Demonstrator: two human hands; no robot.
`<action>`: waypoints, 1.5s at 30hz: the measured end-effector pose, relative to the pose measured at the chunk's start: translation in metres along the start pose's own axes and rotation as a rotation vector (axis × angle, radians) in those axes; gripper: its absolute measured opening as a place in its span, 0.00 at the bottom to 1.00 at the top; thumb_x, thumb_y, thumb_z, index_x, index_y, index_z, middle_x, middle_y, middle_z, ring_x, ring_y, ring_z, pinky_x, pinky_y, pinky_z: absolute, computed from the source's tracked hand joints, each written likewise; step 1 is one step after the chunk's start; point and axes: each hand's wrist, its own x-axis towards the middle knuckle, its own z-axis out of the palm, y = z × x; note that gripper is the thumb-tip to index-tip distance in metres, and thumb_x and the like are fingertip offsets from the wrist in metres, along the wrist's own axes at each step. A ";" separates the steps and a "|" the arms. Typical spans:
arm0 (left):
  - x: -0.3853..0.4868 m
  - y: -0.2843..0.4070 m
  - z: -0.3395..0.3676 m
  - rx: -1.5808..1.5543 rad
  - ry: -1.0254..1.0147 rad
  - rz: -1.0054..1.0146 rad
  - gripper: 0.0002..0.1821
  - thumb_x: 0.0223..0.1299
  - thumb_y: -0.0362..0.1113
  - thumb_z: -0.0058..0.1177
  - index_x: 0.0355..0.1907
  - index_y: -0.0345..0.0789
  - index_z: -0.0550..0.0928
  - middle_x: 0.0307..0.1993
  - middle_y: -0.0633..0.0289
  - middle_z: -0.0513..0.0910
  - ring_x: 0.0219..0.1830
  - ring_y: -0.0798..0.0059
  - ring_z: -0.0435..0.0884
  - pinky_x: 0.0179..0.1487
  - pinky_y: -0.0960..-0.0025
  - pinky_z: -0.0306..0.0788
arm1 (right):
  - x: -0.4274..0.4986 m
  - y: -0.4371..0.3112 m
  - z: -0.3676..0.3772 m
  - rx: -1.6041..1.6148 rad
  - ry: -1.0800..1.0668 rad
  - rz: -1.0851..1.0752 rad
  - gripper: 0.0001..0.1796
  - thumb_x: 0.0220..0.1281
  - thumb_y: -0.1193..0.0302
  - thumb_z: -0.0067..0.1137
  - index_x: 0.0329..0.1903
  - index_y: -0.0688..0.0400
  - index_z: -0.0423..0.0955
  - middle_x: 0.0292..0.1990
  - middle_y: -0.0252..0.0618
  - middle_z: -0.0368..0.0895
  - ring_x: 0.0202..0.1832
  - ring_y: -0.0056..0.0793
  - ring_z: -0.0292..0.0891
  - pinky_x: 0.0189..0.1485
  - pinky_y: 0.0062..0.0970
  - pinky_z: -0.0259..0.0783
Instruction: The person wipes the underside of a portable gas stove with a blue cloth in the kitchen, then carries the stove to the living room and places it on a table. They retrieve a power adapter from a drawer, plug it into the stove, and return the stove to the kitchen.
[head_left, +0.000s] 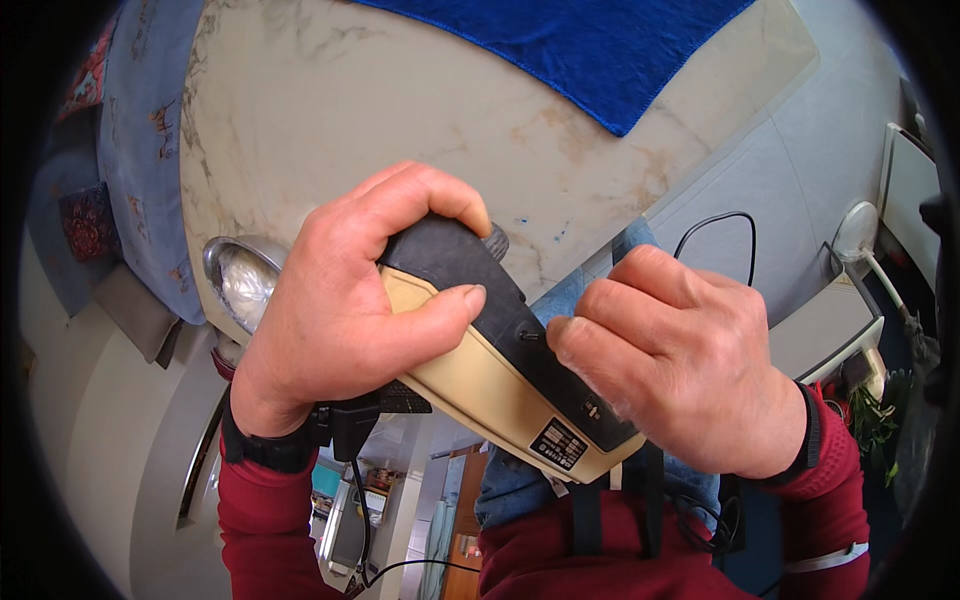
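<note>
My left hand (352, 300) grips the wide end of a handheld plastic appliance (487, 367) with a cream body and a black upper panel. Its fingers wrap over the black end, beside a dark ribbed knob (496, 241), and the thumb presses along the seam. A small black peg (529, 335) stands out from the panel. Close to that peg is my right hand (667, 360), its fingers curled in and its lower edge over the narrow end. Whether those fingers pinch anything is hidden. A black rating label (559, 444) with writing sits near the narrow end.
Ahead lies a marble-patterned table (375, 97) with a blue cloth (600, 60) on its far part. A metal bowl (240, 281) holding clear plastic stands at the left edge. A black cable (716, 217) arcs behind my right hand. A cloth-covered sofa (142, 172) borders the left.
</note>
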 end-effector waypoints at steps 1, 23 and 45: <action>0.000 0.001 0.000 -0.005 -0.002 -0.003 0.19 0.44 0.31 0.60 0.44 0.33 0.78 0.39 0.64 0.77 0.41 0.78 0.75 0.48 0.75 0.69 | 0.000 0.000 0.000 -0.009 0.007 -0.010 0.09 0.39 0.70 0.62 0.30 0.51 0.77 0.24 0.26 0.70 0.27 0.23 0.69 0.21 0.22 0.65; -0.001 0.002 -0.001 -0.020 0.004 -0.019 0.19 0.45 0.29 0.59 0.44 0.32 0.78 0.38 0.64 0.77 0.41 0.79 0.75 0.47 0.76 0.70 | 0.014 -0.006 -0.011 -0.080 -0.138 -0.059 0.09 0.38 0.69 0.60 0.28 0.54 0.74 0.25 0.29 0.67 0.30 0.24 0.70 0.25 0.22 0.68; -0.010 -0.003 -0.003 -0.001 0.026 0.022 0.20 0.45 0.35 0.58 0.43 0.29 0.78 0.43 0.57 0.77 0.52 0.65 0.74 0.67 0.63 0.60 | -0.106 0.032 0.037 0.787 -0.147 0.510 0.09 0.65 0.70 0.58 0.46 0.53 0.83 0.33 0.39 0.83 0.37 0.42 0.81 0.39 0.36 0.76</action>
